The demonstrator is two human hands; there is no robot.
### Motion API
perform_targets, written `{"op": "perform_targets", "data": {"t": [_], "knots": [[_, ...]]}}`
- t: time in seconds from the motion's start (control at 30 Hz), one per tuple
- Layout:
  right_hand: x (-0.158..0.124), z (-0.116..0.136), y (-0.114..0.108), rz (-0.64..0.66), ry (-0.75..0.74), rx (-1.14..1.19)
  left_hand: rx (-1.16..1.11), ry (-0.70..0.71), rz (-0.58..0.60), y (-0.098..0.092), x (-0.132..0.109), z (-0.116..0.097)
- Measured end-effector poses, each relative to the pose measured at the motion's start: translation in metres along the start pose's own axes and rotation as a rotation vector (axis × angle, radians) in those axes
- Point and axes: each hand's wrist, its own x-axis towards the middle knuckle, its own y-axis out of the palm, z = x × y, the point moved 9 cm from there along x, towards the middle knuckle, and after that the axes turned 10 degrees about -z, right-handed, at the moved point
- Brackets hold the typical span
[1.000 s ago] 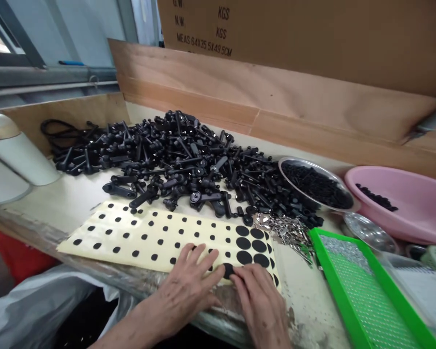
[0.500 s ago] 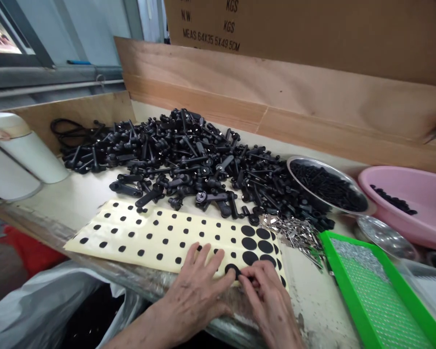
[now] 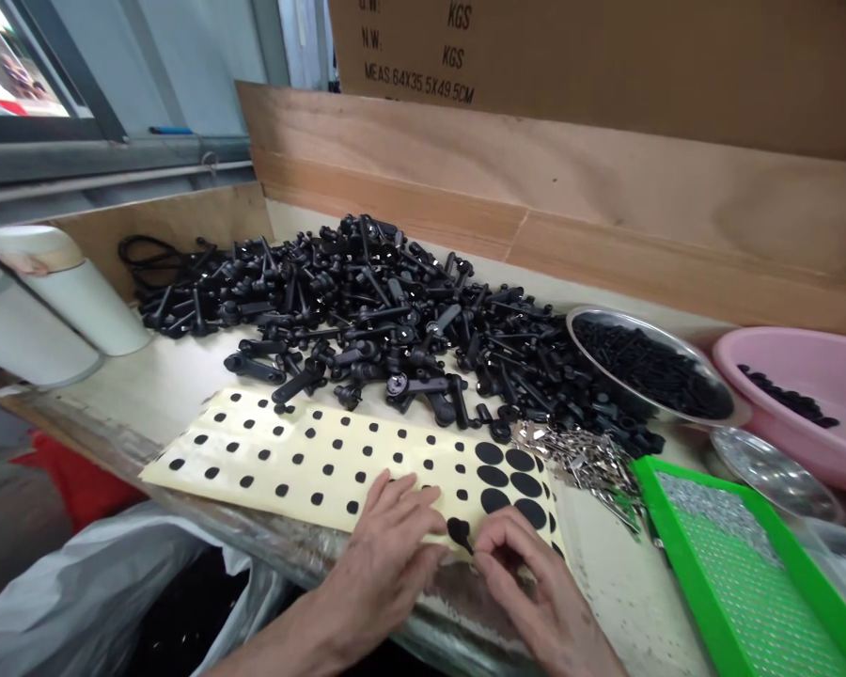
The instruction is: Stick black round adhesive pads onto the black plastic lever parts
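Note:
A pale yellow backing sheet (image 3: 254, 461) lies along the front edge of the bench. It bears rows of small black dots and, at its right end, larger round black stickers (image 3: 492, 478). My left hand (image 3: 395, 541) rests on the sheet with its fingers stretched out, just left of one black sticker (image 3: 458, 530). My right hand (image 3: 525, 578) is closed in a pinch at that sticker's right edge, which looks drawn out to a narrow strip at the fingertips.
Behind the sheet lies a big heap of black plastic arms (image 3: 367, 301). To the right are small metal parts (image 3: 588, 461), a steel bowl (image 3: 740, 414), a pink basin (image 3: 790, 348) and a green tray (image 3: 697, 574). White flasks (image 3: 88, 282) stand left; a plastic bag (image 3: 56, 602) hangs below.
My right hand has pulled slightly right, drawing the sticker's edge out. My left fingers have shifted back a little from the sticker. The whole view has moved slightly.

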Motion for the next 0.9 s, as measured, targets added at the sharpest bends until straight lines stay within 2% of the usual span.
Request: {"op": "perform_targets", "data": {"t": [0.1, 0.2, 0.3, 0.5, 0.6, 0.73, 0.83, 0.9], "knots": [[-0.003, 0.015, 0.001, 0.066, -0.032, 0.016, -0.116, -0.118, -0.084, -0.009, 0.008, 0.004], [-0.004, 0.019, -0.003, 0.081, -0.019, 0.043, -0.173, -0.150, -0.070, -0.008, 0.011, 0.003], [0.001, 0.011, -0.008, -0.028, 0.038, 0.130, -0.241, -0.218, -0.024, -0.004, 0.013, 0.007], [0.011, -0.023, -0.012, -0.374, 0.258, 0.311, -0.490, -0.573, -0.097, -0.010, 0.018, 0.029], [0.018, -0.029, -0.014, -0.405, 0.284, 0.347, -0.600, -0.689, -0.144, -0.014, 0.020, 0.034], [0.030, -0.019, -0.009, -0.293, 0.224, 0.407, -0.630, -0.672, -0.152, -0.013, 0.024, 0.036], [0.032, -0.006, -0.012, -0.363, 0.149, 0.377, -0.590, -0.624, -0.154, -0.010, 0.025, 0.038], [0.030, 0.008, -0.011, -0.423, 0.045, 0.270, -0.551, -0.578, -0.174, -0.011, 0.025, 0.037]]}}
